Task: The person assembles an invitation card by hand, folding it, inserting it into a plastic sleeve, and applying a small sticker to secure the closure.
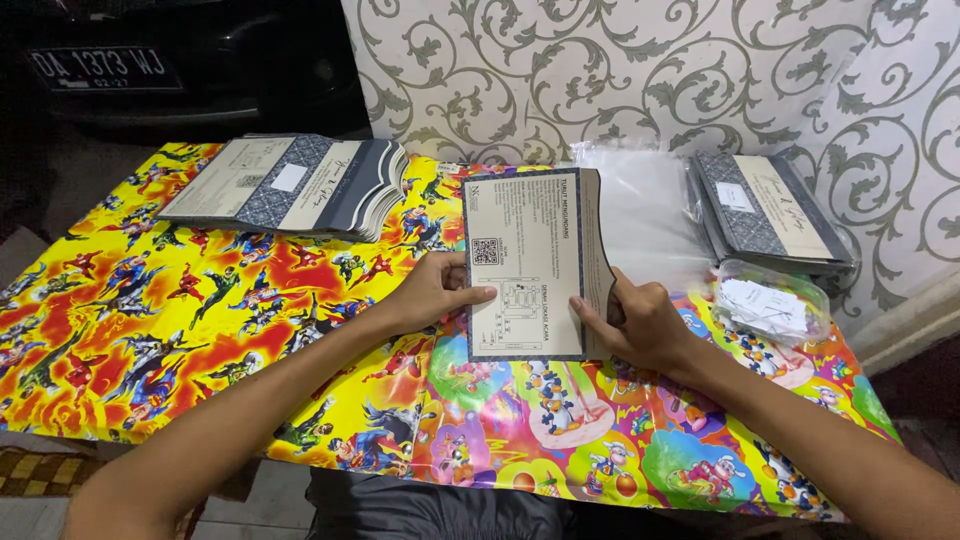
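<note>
A cream and dark blue folded card (528,262) lies near the middle of the table, printed side up. My left hand (432,292) grips its left edge with the thumb on top. On the card's right edge sits my right hand (640,322), fingers curled around it and thumb pressing the face. Both hands hold the same card just above the colourful cartoon-patterned table cover (200,320).
A fanned stack of similar cards (290,185) lies at the back left. Clear plastic sleeves (640,205) lie behind the card. Another card stack (765,210) sits at the back right, with a clear tub of small white slips (772,303) in front of it. A patterned wall stands behind.
</note>
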